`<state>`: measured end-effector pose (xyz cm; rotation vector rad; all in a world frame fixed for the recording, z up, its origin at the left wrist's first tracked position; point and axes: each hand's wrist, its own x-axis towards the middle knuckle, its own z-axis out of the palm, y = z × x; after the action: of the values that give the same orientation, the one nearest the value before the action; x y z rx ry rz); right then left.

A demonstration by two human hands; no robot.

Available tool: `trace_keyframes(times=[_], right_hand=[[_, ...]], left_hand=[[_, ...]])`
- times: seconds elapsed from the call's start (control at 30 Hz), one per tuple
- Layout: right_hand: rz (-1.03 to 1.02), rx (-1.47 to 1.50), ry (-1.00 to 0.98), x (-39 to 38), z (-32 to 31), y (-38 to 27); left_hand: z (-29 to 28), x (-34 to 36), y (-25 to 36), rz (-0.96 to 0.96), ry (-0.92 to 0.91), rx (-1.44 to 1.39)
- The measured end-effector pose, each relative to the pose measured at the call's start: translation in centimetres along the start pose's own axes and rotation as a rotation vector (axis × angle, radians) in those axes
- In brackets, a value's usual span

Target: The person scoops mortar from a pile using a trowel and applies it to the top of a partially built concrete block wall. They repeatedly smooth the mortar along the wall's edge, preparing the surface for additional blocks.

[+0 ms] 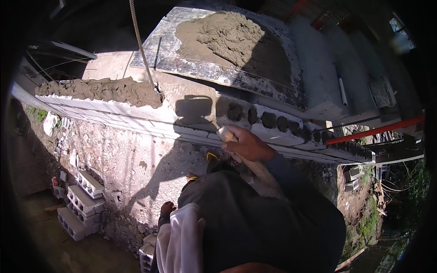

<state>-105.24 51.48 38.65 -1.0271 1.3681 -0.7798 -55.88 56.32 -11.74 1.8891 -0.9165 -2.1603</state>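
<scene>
My right hand (248, 144) is closed around the pale handle of a trowel (225, 133), held over the near side of the block wall. The trowel's dark, squarish blade points away to the left, above a gap in the top course. Left of it, a thick bed of wet mortar (109, 91) lies along the wall top. Grey hollow blocks (273, 129) with dark cores continue to the right. My left hand (167, 209) hangs low at my side beside a pale cloth (180, 236); its fingers are too dark to make out.
Behind the wall, a mortar heap (232, 38) sits on a stained board (168, 50). A steel rebar (139, 38) rises from the wall. Loose blocks (82, 204) are stacked on rubble ground at lower left. A red pole (375, 129) crosses at right.
</scene>
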Motion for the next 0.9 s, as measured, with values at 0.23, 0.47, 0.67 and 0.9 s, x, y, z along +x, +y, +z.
trace_keyframes(times=[0.23,0.47,0.67,0.9], right_hand=[[0.14,0.006,0.429,-10.0,-7.6,3.0],[0.455,0.402,0.555,-10.8,-9.9,10.6],[0.531,0.358,0.476,-13.5,-15.2,7.0],[0.568,0.412,0.482,-12.5,-20.6,9.4]], left_hand=[[3.0,3.0,10.3,-0.117,-0.039,-0.155],[6.7,3.3,11.7,-0.028,-0.048,-0.16],[8.8,0.8,8.7,-0.187,0.137,-0.019],[31.1,-8.4,36.1,0.462,-0.118,0.12]])
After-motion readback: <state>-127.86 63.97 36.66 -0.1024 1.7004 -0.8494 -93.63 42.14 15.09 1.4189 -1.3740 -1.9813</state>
